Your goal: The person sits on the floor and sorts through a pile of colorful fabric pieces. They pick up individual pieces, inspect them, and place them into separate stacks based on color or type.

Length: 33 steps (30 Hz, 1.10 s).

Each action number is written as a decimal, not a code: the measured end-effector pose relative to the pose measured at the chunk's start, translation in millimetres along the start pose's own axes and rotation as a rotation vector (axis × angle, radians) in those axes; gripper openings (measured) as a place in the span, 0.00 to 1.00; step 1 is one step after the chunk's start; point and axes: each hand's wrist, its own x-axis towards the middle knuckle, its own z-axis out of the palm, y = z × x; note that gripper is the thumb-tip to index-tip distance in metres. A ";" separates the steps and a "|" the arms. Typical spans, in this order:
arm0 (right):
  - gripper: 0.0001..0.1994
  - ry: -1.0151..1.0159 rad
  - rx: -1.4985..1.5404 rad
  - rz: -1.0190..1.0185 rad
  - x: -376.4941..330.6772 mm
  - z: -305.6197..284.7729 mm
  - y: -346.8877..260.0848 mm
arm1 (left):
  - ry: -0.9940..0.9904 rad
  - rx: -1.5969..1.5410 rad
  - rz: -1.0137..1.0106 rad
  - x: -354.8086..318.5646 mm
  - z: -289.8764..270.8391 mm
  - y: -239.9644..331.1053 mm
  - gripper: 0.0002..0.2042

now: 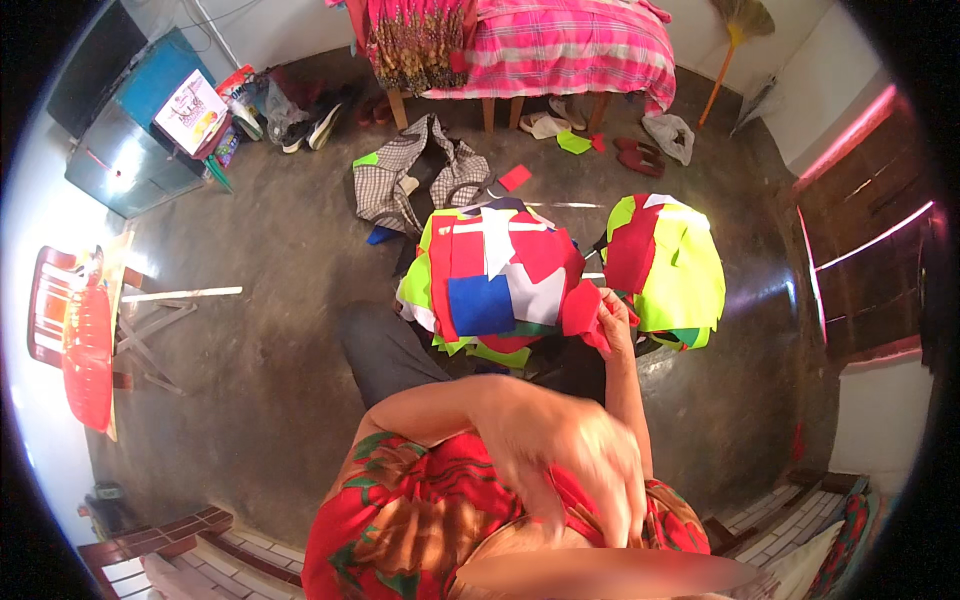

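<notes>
My right hand (615,322) grips a red piece of cloth (581,308), held at the right edge of a pile of fabric pieces (480,305) in red, blue, white, grey and neon yellow. My left hand (575,455) is raised close to my chest, slightly blurred, with its fingers apart and nothing visible in them. Right of my right hand stands a second heap of cloth pieces (680,265), mostly neon yellow with a dark red strip. Whatever supports the two heaps is hidden beneath them. My legs are folded on the floor behind the nearer pile.
A checked cloth (392,185) lies crumpled on the floor beyond the pile, near a small red scrap (515,178). Farther back is a bed with a pink checked cover (570,50). A red chair (88,340) is at left, a blue cabinet (140,130) at far left, a broom (722,75) at far right.
</notes>
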 end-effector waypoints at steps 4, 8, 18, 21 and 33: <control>0.09 -0.040 -0.006 0.005 1.0 -9.5 2.3 | -0.086 -0.210 0.089 16.4 32.2 -21.5 0.17; 0.09 -0.023 -0.015 0.007 1.8 -5.3 -0.5 | -0.055 -0.316 0.087 18.0 38.3 -30.9 0.16; 0.08 0.014 -0.082 0.015 1.7 -7.1 1.6 | -0.041 -0.365 0.037 11.3 38.8 -30.6 0.16; 0.08 0.017 -0.069 0.016 0.6 -1.1 -0.2 | -0.052 -0.331 0.027 8.5 36.4 -30.6 0.15; 0.09 0.035 -0.069 0.005 0.2 -3.8 1.6 | -0.088 -0.160 -0.042 2.2 43.6 -48.0 0.14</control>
